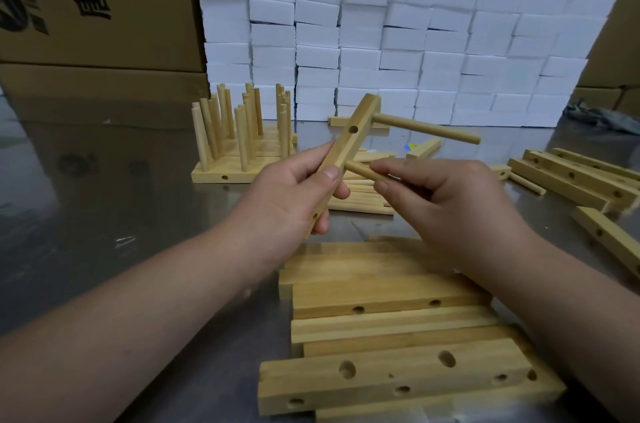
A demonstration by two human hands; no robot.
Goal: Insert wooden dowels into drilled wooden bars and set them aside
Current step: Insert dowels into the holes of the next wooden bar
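Note:
My left hand point(294, 194) grips a drilled wooden bar point(353, 135), held tilted above the table. One dowel point(429, 129) sticks out of the bar's upper hole toward the right. An empty hole shows below it. My right hand point(440, 194) pinches a second dowel point(360, 170), whose tip lies against the bar's side near my left thumb. Loose dowels point(360, 201) lie on the table behind my hands. Finished bars with upright dowels point(239, 131) stand at the back left.
A stack of drilled bars point(391, 329) lies right in front of me. More bars point(585, 180) rest at the right. White foam blocks point(408, 34) form a wall at the back, with cardboard boxes point(93, 3) at the left. The table point(104, 197) is shiny metal.

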